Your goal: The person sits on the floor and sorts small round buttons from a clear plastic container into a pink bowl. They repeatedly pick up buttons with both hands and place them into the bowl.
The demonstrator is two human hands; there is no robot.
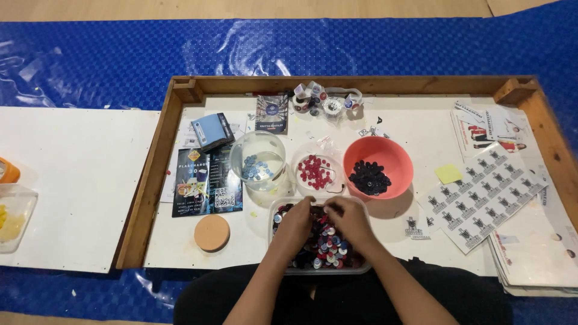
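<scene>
Your two hands are down in the clear tub of mixed buttons [322, 247], right in front of you on the bench [385, 241]. Your left hand [295, 225] and your right hand [349, 221] sit close together, fingers curled into the pile. I cannot tell if either one has pinched a button yet.

It looks like you are sorting buttons by colour, and picking is the step in hand. The tub is still quite full, so there looks to be a lot left. The next move needs a small pinch on one button, then a lift up and over the tub's far wall.

Just past your hands stand three bowls. The clear bowl of blue buttons [257, 161] is past your left hand. The small bowl of red buttons [316, 171] is straight ahead. The pink bowl of dark buttons [378, 167] is past your right hand.

The bowls stand near each other, so a careless reach could bump one. A round cork mat [212, 233] lies off to your left, well clear. Sticker sheets [481, 195] lie to your right, also out of the way.
</scene>
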